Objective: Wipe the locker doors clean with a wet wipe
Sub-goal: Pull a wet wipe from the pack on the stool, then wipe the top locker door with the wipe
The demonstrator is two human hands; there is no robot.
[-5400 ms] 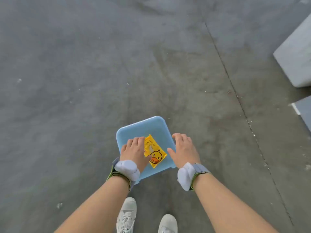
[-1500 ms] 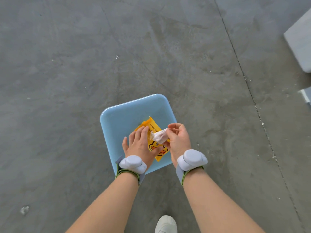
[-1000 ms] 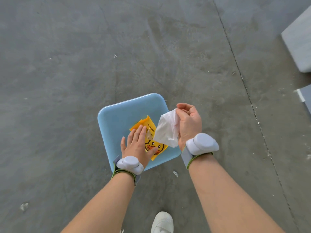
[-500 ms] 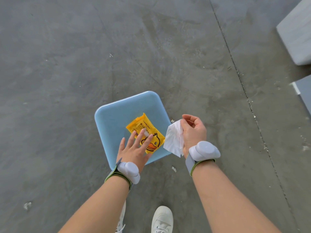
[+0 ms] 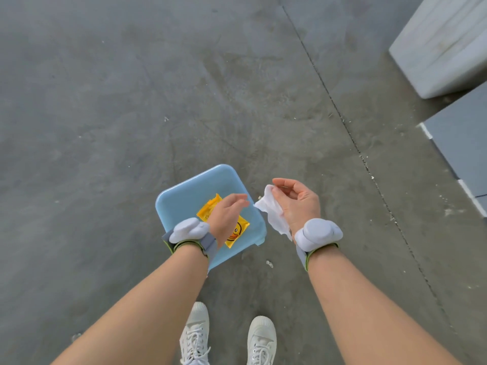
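wet wipe [image 5: 272, 214]: hangs limp from right hand [image 5: 296, 204], pinched at top edge | left hand [image 5: 225, 214]: fingers loose, empty, above wipe pack [image 5: 238, 227] | judged light, soft, damp; best bunched under flat fingers

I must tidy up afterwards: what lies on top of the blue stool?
A yellow wipe pack with a duck print lies on the blue stool. The left hand hides the pack's middle part.

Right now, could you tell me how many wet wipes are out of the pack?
1: the wipe is held in the right hand; more may be hidden in the pack.
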